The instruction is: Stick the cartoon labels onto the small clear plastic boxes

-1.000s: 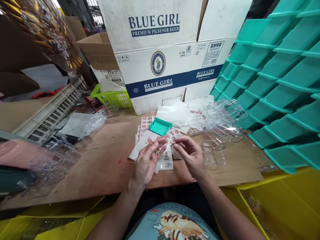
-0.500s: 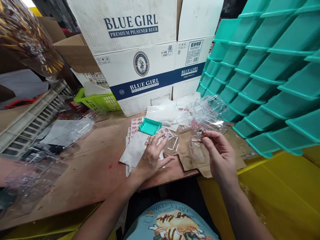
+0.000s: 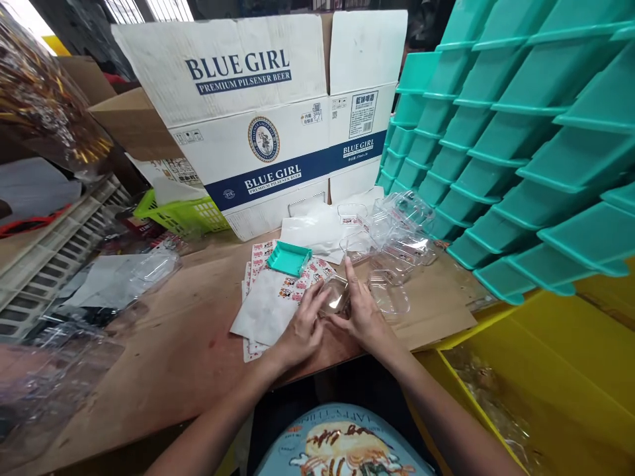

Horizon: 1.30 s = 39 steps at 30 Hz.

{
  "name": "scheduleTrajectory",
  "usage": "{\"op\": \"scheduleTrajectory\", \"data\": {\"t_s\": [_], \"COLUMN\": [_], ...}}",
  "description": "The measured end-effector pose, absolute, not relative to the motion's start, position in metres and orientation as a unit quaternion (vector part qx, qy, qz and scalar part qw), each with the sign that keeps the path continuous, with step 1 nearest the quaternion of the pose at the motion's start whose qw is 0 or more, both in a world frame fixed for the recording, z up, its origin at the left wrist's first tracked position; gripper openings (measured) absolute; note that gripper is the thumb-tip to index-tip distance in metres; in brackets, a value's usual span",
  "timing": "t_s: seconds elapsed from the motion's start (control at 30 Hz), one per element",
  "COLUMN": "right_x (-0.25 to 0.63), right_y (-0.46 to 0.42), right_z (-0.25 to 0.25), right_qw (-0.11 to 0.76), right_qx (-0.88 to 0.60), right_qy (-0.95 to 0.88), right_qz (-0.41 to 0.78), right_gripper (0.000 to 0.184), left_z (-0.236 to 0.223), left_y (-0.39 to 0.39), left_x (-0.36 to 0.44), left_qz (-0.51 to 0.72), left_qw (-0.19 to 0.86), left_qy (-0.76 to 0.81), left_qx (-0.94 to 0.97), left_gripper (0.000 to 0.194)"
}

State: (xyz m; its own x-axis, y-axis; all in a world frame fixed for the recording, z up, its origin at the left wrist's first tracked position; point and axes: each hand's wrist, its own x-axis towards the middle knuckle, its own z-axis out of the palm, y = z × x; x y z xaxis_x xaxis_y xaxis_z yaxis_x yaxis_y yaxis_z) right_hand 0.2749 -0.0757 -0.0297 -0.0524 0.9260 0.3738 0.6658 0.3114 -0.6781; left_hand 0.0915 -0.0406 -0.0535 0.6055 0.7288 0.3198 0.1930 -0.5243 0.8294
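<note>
Head view: clear case [image 3: 336,301] nearer than teal tray [image 3: 289,259]; left hand [image 3: 301,329] fingers' clamp unclear, right hand [image 3: 364,313] fingers apart; uneven push might skid case

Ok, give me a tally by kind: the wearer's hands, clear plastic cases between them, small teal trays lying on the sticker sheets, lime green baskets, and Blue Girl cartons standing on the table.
Hands (left hand, right hand): 2
Clear plastic case: 1
Small teal tray: 1
Lime green basket: 1
Blue Girl carton: 1
Total: 6
</note>
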Motion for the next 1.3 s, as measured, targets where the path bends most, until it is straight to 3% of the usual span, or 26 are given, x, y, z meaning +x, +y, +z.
{"op": "scheduleTrajectory", "data": {"t_s": [0.1,0.2,0.3,0.6,0.67,0.73,0.83,1.03,1.3], "right_x": [0.272,0.277,0.286,0.306,0.303,0.296,0.282,0.262,0.259], "right_y": [-0.077,-0.081,-0.084,-0.065,-0.067,-0.075,-0.093,-0.113,-0.112], "right_z": [-0.024,-0.009,0.009,0.01,0.013,0.019,0.025,0.014,0.01], "right_qw": [0.417,0.433,0.417,0.402,0.46,0.516,0.516,0.43,0.4], "right_qx": [-0.556,-0.468,-0.378,-0.335,-0.398,-0.439,-0.417,-0.377,-0.374], "right_qy": [-0.69,-0.694,-0.697,-0.673,-0.643,-0.589,-0.517,-0.451,-0.446], "right_qz": [0.201,0.334,0.444,0.523,0.466,0.442,0.542,0.686,0.707], "right_gripper": [0.117,0.123,0.124,0.118,0.101,0.068,0.035,0.036,0.038], "left_z": [-0.04,-0.022,-0.014,-0.005,0.001,0.003,0.003,-0.003,-0.006], "left_y": [-0.039,-0.034,-0.034,-0.062,-0.062,-0.062,-0.063,-0.068,-0.068], "left_x": [0.083,0.071,0.063,0.075,0.075,0.075,0.077,0.084,0.082], "left_qz": [0.406,0.332,0.275,0.331,0.381,0.423,0.454,0.456,0.445], "left_qw": [0.6,0.795,0.873,0.883,0.852,0.817,0.787,0.762,0.747], "left_qy": [0.36,0.345,0.292,0.234,0.244,0.254,0.265,0.313,0.327], "left_qx": [0.587,0.372,0.277,0.235,0.264,0.298,0.323,0.336,0.369], "left_gripper": [0.054,0.049,0.043,0.022,0.02,0.02,0.027,0.027,0.037]}}
